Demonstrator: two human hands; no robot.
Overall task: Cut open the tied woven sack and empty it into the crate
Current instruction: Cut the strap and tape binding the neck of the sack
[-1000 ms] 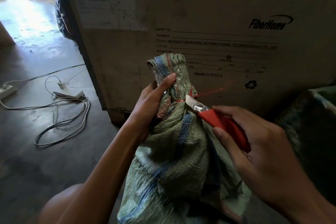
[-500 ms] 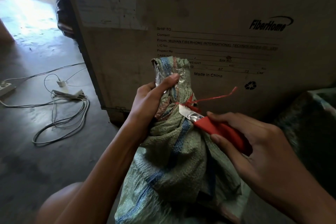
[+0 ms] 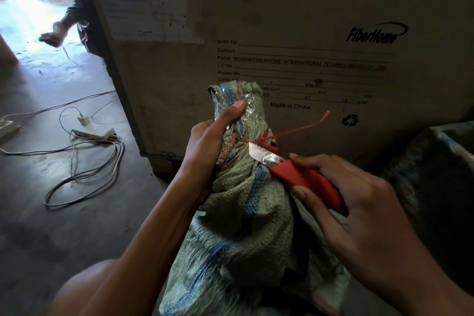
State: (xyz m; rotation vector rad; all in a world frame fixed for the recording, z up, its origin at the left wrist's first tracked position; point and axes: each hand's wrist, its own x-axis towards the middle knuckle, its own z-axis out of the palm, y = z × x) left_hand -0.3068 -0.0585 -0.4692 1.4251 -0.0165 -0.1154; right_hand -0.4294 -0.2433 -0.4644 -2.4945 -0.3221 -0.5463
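Note:
A green woven sack with blue stripes stands upright in front of me. A red string ties its neck, with one loose end sticking out to the right. My left hand grips the bunched neck just above the tie, thumb on a patch of clear tape. My right hand holds a red-handled utility knife. Its blade lies against the neck right under the string knot.
A large FiberHome cardboard box stands directly behind the sack. Another dark woven sack sits at the right. White cables and power strips lie on the concrete floor at left. Another person's hand shows near the bright doorway.
The knife blade slid left and lower along the sack neck, under the string. The loose string end swung up. A person's hand appeared by the doorway.

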